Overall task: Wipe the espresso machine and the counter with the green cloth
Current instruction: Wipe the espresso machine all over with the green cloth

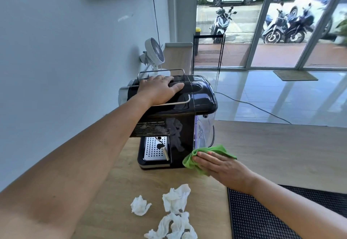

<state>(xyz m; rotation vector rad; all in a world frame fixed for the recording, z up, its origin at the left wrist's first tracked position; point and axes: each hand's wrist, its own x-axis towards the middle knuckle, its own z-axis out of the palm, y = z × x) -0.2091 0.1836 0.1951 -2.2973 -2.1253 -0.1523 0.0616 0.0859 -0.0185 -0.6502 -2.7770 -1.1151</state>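
A black espresso machine (180, 126) stands on the wooden counter (272, 144), its drip tray facing left and a clear water tank at its right end. My left hand (159, 89) lies flat on the machine's top with fingers spread over it. My right hand (223, 165) presses the bunched green cloth (191, 160) against the lower right corner of the machine's near side, just above the counter. Smeared wipe marks show on that black side panel.
Crumpled white tissues (174, 199) lie on the counter in front of me. A black ribbed rubber mat (272, 218) covers the near right. A small white fan (154, 52) stands behind the machine by the wall. A cable runs across the tiled floor beyond the counter.
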